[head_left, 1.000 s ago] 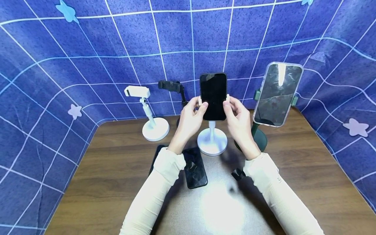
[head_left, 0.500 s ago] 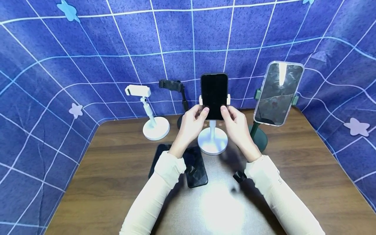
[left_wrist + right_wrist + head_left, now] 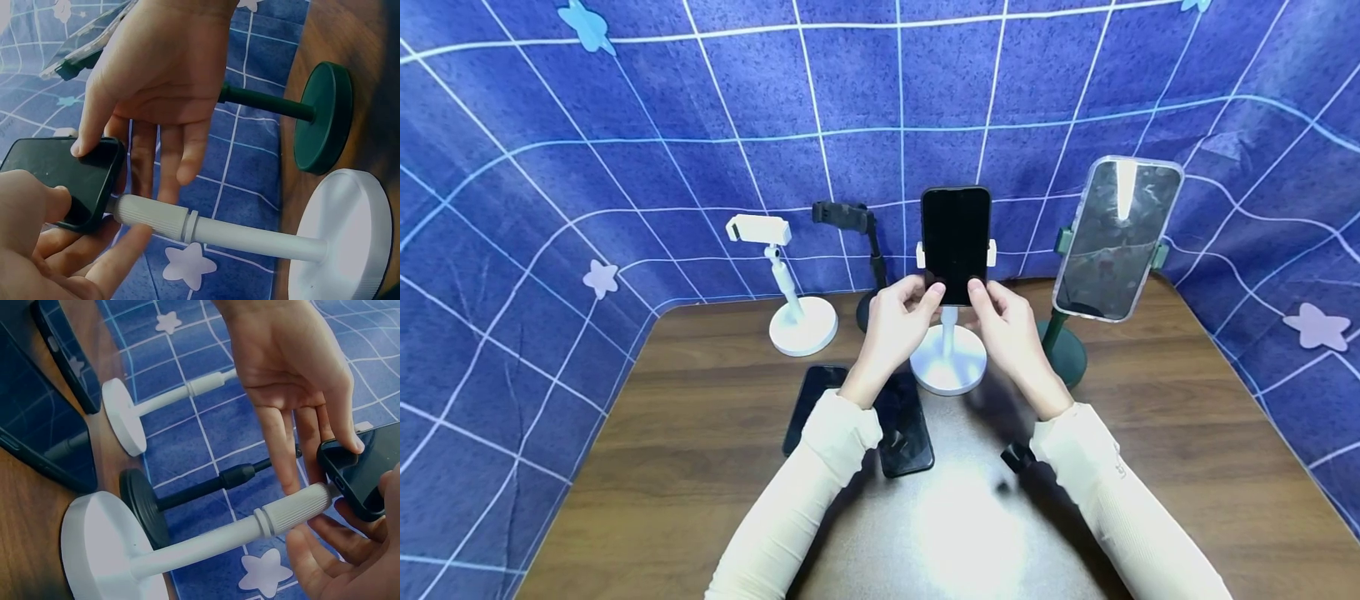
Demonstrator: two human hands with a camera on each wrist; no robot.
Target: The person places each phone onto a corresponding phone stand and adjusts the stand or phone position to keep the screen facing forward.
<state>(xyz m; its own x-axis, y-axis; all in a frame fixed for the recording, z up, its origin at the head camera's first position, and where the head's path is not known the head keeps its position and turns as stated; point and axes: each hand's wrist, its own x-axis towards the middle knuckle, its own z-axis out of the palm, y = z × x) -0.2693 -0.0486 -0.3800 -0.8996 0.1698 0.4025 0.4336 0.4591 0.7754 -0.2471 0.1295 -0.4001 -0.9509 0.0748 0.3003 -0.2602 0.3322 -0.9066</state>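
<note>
A black smartphone (image 3: pixel 957 237) stands upright in the clamp of a white phone stand (image 3: pixel 948 371), centre of the head view. My left hand (image 3: pixel 897 325) pinches its lower left corner, thumb on the screen and fingers behind. At the lower right corner, my right hand (image 3: pixel 1011 329) pinches it the same way. White clamp arms (image 3: pixel 992 253) grip the phone's sides above my hands. Both wrist views show fingers around the back, close to the ribbed collar (image 3: pixel 153 215) of the stand's pole. The clamp's back is hidden.
On the right, a green stand (image 3: pixel 1063 354) holds a larger phone (image 3: pixel 1117 237). A white stand (image 3: pixel 803 327) and a black stand (image 3: pixel 844 217) are left of centre. Two dark phones (image 3: pixel 906 425) lie flat on the wooden table (image 3: pixel 700 467), partly under my left arm.
Both hands have slid down from the clamp arms to the phone's lower corners, uncovering the arms. The phone stays in the stand; the whole view has shifted slightly.
</note>
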